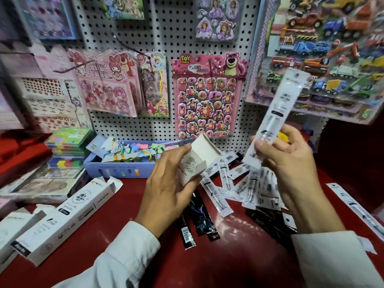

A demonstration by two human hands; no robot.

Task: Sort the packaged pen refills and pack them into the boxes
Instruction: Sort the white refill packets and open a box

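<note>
My left hand (168, 183) grips a small white box (199, 159) with its end flaps open, held above the red table (228, 256). My right hand (291, 163) pinches a clear packaged pen refill (276, 113) and holds it upright, its top near the truck stickers. Between and below my hands lies a loose pile of clear refill packs (232, 183) and black refill packs (199, 217). Another clear refill pack (357, 208) lies alone at the right. A long white box (68, 213) with open flaps lies at the left.
A lilac tray (116, 169) of coloured tags stands behind the left hand. Stacked colourful packs (66, 142) sit at the far left. A pegboard (170, 34) hung with sticker sheets (207, 96) rises behind the table. More white boxes (14, 229) lie at the lower left edge.
</note>
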